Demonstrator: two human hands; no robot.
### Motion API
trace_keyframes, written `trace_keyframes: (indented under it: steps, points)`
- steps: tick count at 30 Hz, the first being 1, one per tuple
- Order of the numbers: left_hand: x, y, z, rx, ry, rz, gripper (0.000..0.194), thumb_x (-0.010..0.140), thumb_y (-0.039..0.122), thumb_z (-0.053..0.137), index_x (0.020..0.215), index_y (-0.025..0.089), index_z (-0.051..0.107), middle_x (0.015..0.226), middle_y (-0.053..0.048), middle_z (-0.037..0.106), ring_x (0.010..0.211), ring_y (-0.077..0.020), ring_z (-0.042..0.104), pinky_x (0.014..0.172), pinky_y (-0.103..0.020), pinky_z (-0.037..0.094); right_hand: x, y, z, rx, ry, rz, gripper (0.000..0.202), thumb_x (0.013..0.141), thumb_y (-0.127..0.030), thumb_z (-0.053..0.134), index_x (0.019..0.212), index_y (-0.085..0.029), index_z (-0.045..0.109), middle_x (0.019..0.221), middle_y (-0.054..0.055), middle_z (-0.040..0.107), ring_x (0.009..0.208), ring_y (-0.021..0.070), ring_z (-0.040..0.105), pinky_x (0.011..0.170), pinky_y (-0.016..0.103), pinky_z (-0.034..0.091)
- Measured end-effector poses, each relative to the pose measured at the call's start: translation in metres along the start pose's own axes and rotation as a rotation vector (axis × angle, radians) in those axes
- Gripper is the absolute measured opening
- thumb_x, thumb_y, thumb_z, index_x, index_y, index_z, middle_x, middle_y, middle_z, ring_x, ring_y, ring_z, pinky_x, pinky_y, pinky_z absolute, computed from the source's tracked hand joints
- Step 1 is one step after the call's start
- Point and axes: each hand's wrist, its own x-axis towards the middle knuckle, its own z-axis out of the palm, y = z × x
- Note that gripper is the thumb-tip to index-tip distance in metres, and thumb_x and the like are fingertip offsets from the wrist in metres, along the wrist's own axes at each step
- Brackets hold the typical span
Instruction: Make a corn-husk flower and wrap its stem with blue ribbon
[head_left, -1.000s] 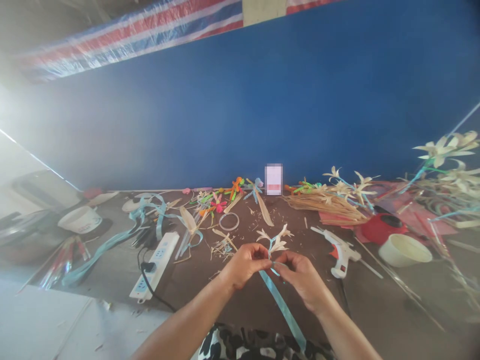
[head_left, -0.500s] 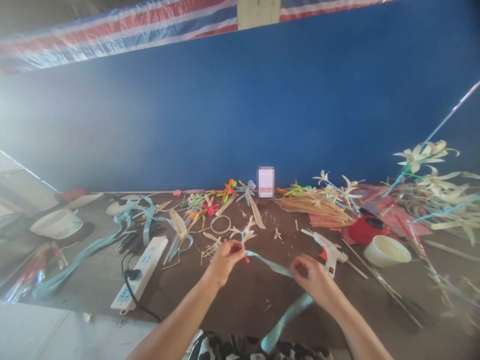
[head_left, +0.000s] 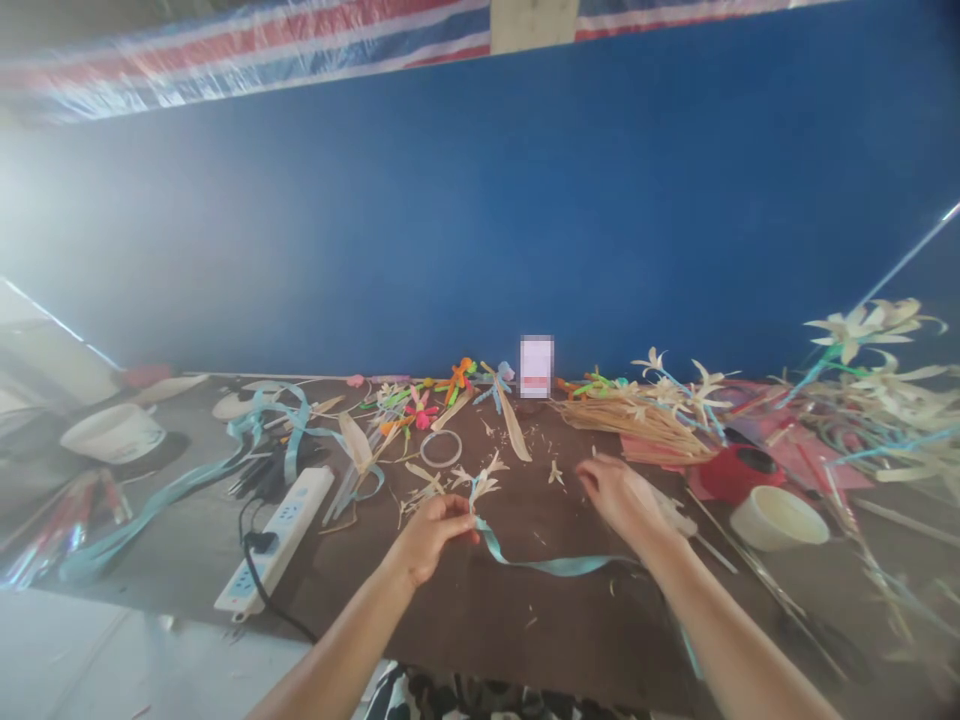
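Observation:
My left hand [head_left: 435,535] is closed in a pinch on the short stem of a pale-petalled craft flower [head_left: 486,478]. Light blue ribbon [head_left: 562,567] runs from those fingers in a slack curve toward my right forearm, and its other end shows below that arm. Over the white glue gun [head_left: 677,515] reaches my right hand [head_left: 621,500], hiding most of the gun. The fingers are partly hidden, and whether they grip it does not show. A small pale flower piece [head_left: 555,473] lies left of that hand.
A white power strip [head_left: 281,545] with a black cord lies left, near more blue ribbon [head_left: 157,515] and a white bowl [head_left: 112,435]. A clear ring [head_left: 441,449] sits behind my left hand. At right are dried stalks [head_left: 637,425], a cream cup [head_left: 780,518] and pale flowers [head_left: 855,328].
My right hand has let go of the ribbon and moved up and right over the glue gun. The ribbon has sagged. My left hand has shifted slightly left and down with the flower.

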Motion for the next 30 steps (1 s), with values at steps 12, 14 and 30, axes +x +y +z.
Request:
trace_keyframes:
  steps: [12, 14, 30]
  points:
    - [0.003, -0.006, 0.011, -0.137, 0.021, -0.001, 0.021, 0.056, 0.023, 0.068, 0.068, 0.012, 0.055, 0.061, 0.001, 0.056, 0.054, -0.0105, 0.056, 0.056, -0.022, 0.039, 0.054, -0.003, 0.016, -0.053, -0.228, -0.272, 0.021, 0.075, -0.01, 0.043, 0.081, -0.021, 0.06, 0.089, 0.004, 0.051, 0.089, 0.0163, 0.044, 0.073, 0.023, 0.032]
    - [0.003, -0.005, 0.012, -0.15, 0.023, -0.008, 0.022, 0.055, 0.023, 0.069, 0.068, 0.012, 0.055, 0.061, 0.001, 0.056, 0.053, -0.0106, 0.056, 0.056, -0.022, 0.039, 0.055, -0.003, 0.016, -0.042, -0.244, -0.267, 0.019, 0.075, -0.01, 0.044, 0.079, -0.02, 0.06, 0.088, 0.004, 0.051, 0.087, 0.0164, 0.044, 0.072, 0.024, 0.032]
    - [0.011, -0.015, 0.035, -0.23, 0.096, 0.105, 0.027, 0.054, 0.024, 0.071, 0.07, 0.012, 0.053, 0.062, 0.0, 0.06, 0.059, -0.0132, 0.059, 0.063, -0.024, 0.042, -0.017, -0.06, 0.0, 1.39, -0.301, 0.257, 0.019, 0.072, -0.036, 0.054, 0.074, -0.017, 0.054, 0.063, -0.002, 0.05, 0.054, 0.0102, 0.047, 0.047, 0.02, 0.034]
